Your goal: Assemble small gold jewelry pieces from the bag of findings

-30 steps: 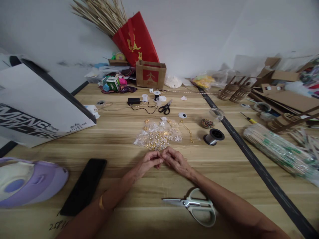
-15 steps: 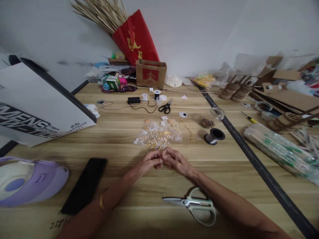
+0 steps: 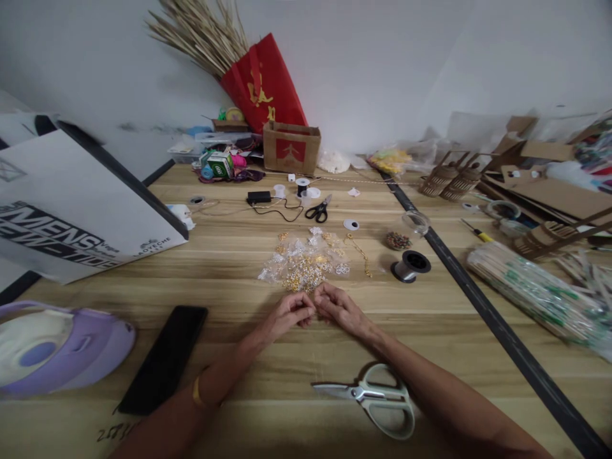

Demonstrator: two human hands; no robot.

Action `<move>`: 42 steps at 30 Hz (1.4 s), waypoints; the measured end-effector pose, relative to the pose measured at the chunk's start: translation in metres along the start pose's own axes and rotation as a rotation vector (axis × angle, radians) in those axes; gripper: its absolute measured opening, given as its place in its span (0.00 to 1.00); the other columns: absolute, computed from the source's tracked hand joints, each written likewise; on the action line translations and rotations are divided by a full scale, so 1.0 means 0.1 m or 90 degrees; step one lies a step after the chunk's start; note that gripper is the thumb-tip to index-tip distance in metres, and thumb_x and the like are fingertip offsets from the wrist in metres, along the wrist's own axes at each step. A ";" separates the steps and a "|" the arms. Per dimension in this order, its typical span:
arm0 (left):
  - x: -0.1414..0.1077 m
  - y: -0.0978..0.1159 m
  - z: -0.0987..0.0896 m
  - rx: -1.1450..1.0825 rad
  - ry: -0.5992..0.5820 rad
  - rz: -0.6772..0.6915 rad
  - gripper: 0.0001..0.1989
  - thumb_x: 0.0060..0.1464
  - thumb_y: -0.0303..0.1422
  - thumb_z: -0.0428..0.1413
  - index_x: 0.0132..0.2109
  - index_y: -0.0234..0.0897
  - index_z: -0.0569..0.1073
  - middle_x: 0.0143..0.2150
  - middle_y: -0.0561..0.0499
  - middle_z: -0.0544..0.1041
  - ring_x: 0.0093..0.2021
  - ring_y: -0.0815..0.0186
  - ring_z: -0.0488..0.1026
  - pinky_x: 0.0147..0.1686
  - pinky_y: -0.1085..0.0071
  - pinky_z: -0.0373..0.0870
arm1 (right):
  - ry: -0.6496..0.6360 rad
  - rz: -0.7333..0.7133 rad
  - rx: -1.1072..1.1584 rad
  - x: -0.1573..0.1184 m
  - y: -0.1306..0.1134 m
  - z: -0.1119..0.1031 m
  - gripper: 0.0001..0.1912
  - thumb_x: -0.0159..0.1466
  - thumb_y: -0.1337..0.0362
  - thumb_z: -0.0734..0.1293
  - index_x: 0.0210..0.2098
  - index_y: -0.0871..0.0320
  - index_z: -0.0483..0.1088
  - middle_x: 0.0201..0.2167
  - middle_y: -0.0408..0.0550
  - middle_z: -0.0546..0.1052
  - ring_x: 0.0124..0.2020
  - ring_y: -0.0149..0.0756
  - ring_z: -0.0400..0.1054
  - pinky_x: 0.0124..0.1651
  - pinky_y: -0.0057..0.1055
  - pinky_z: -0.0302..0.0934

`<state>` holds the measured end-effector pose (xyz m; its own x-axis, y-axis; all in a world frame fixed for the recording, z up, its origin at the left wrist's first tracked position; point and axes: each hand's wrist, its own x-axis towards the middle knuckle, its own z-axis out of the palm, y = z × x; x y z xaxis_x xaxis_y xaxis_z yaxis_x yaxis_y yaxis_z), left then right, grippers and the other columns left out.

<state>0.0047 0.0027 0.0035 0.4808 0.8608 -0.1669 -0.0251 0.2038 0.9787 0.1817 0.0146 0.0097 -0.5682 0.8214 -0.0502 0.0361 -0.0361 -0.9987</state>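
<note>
My left hand (image 3: 292, 311) and my right hand (image 3: 340, 308) meet fingertip to fingertip over the table, a small gap between them. Both are pinched closed; whatever lies between the fingers is too small to make out. Just beyond them spreads a pile of gold and silver jewellery findings (image 3: 303, 274), with clear plastic bags among it. A gold chain (image 3: 359, 254) lies to the right of the pile. Nearer me, beside my right forearm, rest scissors with pale green handles (image 3: 388, 403). Thin clear thread seems to lie on the wood by their tip.
A black phone (image 3: 163, 360) and a purple-and-white visor-like item (image 3: 79, 350) lie at left. To the right stand a wire spool (image 3: 411, 266) and a jar of beads (image 3: 399, 240). Black scissors (image 3: 318, 210) lie farther back. A large white box (image 3: 90, 210) leans in at left.
The fingertips of my two hands have drawn slightly apart. The whole view has shifted a little; the things on the table lie as before.
</note>
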 end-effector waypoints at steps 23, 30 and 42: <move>0.00 0.08 -0.02 0.004 0.139 -0.010 0.14 0.46 0.40 0.59 0.29 0.32 0.70 0.23 0.54 0.70 0.23 0.73 0.65 0.26 0.76 0.63 | 0.101 -0.125 -0.306 0.03 0.08 -0.10 0.10 0.62 0.61 0.62 0.36 0.62 0.69 0.27 0.45 0.69 0.27 0.29 0.60 0.29 0.24 0.53; 0.03 0.02 -0.07 0.115 0.164 0.051 0.12 0.47 0.39 0.58 0.28 0.33 0.69 0.23 0.55 0.68 0.23 0.73 0.62 0.24 0.76 0.60 | -0.036 -0.084 -0.360 0.01 0.03 -0.10 0.12 0.61 0.64 0.62 0.43 0.61 0.69 0.24 0.41 0.70 0.24 0.26 0.59 0.26 0.22 0.52; 0.01 -0.04 -0.10 0.384 0.240 0.123 0.04 0.46 0.27 0.53 0.27 0.35 0.73 0.23 0.54 0.70 0.24 0.70 0.65 0.26 0.76 0.60 | -0.059 -0.006 -0.474 -0.01 -0.24 -0.32 0.09 0.58 0.68 0.65 0.39 0.60 0.70 0.25 0.42 0.73 0.25 0.28 0.64 0.28 0.22 0.54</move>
<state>-0.0033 0.0076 -0.0016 0.1800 0.9794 0.0914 0.4598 -0.1659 0.8724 0.2082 0.0328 0.0338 -0.6363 0.7677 -0.0755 0.5596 0.3920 -0.7302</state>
